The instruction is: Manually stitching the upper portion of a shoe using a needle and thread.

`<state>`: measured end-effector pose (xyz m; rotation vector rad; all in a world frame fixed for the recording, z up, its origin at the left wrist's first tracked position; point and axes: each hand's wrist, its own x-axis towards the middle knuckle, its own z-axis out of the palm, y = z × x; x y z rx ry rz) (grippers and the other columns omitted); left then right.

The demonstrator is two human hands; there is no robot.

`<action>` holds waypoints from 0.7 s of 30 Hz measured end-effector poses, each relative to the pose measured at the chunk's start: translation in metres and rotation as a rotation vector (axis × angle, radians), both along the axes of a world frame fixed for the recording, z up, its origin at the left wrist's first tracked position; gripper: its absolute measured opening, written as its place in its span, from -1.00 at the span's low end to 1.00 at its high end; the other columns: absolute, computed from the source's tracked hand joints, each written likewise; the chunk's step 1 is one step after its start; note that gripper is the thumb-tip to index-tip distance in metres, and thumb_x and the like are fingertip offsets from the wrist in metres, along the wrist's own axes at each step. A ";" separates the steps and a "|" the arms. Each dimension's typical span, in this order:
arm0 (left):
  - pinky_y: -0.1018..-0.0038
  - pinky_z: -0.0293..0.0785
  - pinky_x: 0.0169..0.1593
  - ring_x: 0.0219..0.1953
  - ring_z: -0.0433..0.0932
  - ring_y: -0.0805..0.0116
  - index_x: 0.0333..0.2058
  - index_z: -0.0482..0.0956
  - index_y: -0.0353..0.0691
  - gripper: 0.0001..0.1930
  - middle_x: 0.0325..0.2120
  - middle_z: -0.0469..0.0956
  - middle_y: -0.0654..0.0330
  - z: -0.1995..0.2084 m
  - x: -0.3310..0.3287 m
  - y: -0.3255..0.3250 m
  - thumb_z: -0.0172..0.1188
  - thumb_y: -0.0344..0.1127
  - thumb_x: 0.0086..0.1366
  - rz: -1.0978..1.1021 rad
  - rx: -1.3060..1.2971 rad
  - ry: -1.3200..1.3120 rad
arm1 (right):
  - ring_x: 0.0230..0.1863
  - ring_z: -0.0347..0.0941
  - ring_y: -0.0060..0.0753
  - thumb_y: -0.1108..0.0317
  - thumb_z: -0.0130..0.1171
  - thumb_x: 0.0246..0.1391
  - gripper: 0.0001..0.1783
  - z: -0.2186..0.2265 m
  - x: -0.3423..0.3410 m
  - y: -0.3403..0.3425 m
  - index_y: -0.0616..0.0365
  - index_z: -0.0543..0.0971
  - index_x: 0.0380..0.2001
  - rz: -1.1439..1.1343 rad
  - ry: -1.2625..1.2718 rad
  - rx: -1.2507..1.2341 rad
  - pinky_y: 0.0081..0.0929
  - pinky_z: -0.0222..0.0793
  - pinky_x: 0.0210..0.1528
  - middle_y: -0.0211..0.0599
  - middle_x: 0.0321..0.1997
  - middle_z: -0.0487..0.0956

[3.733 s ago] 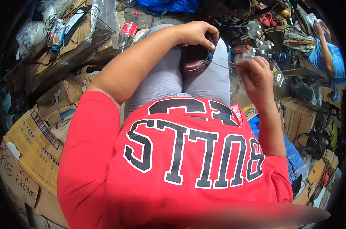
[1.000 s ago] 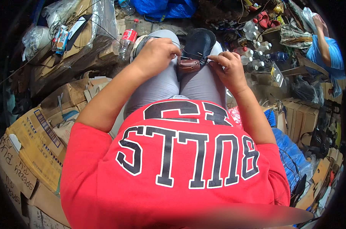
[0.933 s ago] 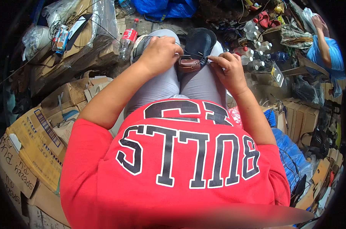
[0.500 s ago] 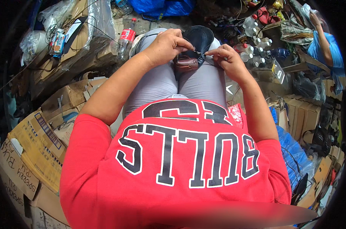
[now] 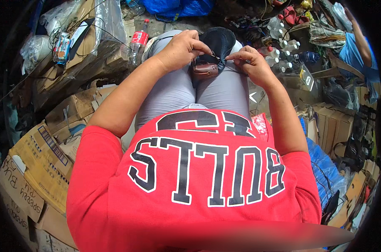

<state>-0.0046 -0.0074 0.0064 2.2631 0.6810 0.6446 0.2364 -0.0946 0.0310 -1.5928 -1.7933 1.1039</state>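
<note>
A shoe with brown leather at its near end and a black lining lies across my grey-trousered thighs, its opening facing up. My left hand is over its left side, thumb and forefinger pinched on the end of a thin dark cord. My right hand is at the shoe's right edge, its thumb and forefinger also closed at the cord. A loose dark strand trails below the right fingers. The fingertips meet over the inner edge of the shoe; whether a needle is there is too small to tell.
Left of my knees stands a red-capped bottle. Several plastic bottles crowd the right side. Flattened cardboard lies at left, a blue plastic sheet at right. Another person's arm and blue clothing show at far right.
My left hand has shifted slightly left and up, and its fingertips have tilted down toward the shoe. The shoe and right hand barely moved. The other person's arm shifted right.
</note>
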 end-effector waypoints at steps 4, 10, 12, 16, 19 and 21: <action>0.46 0.27 -0.30 -0.41 0.31 0.34 -0.36 0.68 0.00 -0.78 -0.56 0.30 0.27 0.000 0.001 0.000 0.25 -0.50 0.02 -0.010 -0.006 0.006 | -0.29 0.30 -0.53 0.77 -0.16 -0.32 -0.44 -0.002 0.002 0.001 0.06 0.64 -0.27 0.018 -0.047 0.026 -0.67 0.26 -0.20 -0.44 -0.40 0.34; 0.42 0.28 -0.27 -0.38 0.34 0.29 -0.39 0.68 -0.02 -0.81 -0.58 0.35 0.25 -0.004 0.006 0.000 0.26 -0.46 -0.01 -0.038 0.008 0.003 | -0.31 0.29 -0.60 0.74 -0.10 -0.27 -0.46 -0.005 0.005 0.002 0.04 0.65 -0.23 0.009 0.106 -0.088 -0.69 0.26 -0.23 -0.47 -0.40 0.35; 0.41 0.28 -0.27 -0.38 0.35 0.28 -0.39 0.67 -0.02 -0.82 -0.59 0.36 0.24 -0.005 0.010 0.004 0.26 -0.45 -0.01 -0.054 0.015 -0.006 | -0.31 0.29 -0.63 0.73 -0.09 -0.25 -0.46 -0.007 0.004 0.005 0.03 0.65 -0.22 0.014 0.129 -0.112 -0.70 0.25 -0.24 -0.49 -0.40 0.36; 0.37 0.33 -0.19 -0.29 0.43 0.26 -0.38 0.68 0.07 -0.86 -0.51 0.44 0.27 0.003 0.016 0.007 0.23 -0.31 0.04 -0.091 0.060 0.108 | -0.31 0.28 -0.65 0.64 0.05 -0.11 -0.61 -0.001 0.002 0.006 0.03 0.65 -0.21 0.049 0.072 -0.100 -0.72 0.24 -0.24 -0.52 -0.42 0.36; 0.41 0.35 -0.22 -0.34 0.43 0.30 -0.34 0.67 -0.01 -0.81 -0.51 0.47 0.26 0.007 0.007 -0.006 0.26 -0.39 0.01 -0.063 0.145 0.101 | -0.33 0.27 -0.67 0.55 0.16 -0.06 -0.68 0.001 -0.002 -0.004 0.05 0.63 -0.18 0.006 0.025 -0.079 -0.73 0.24 -0.26 -0.55 -0.43 0.39; 0.43 0.38 -0.27 -0.40 0.44 0.35 -0.32 0.66 -0.08 -0.77 -0.53 0.47 0.24 0.006 0.004 -0.010 0.27 -0.46 -0.02 -0.033 0.200 0.076 | -0.35 0.27 -0.69 0.51 0.22 -0.05 -0.69 -0.003 -0.005 -0.009 0.07 0.61 -0.15 -0.035 0.026 -0.071 -0.73 0.24 -0.27 -0.56 -0.45 0.40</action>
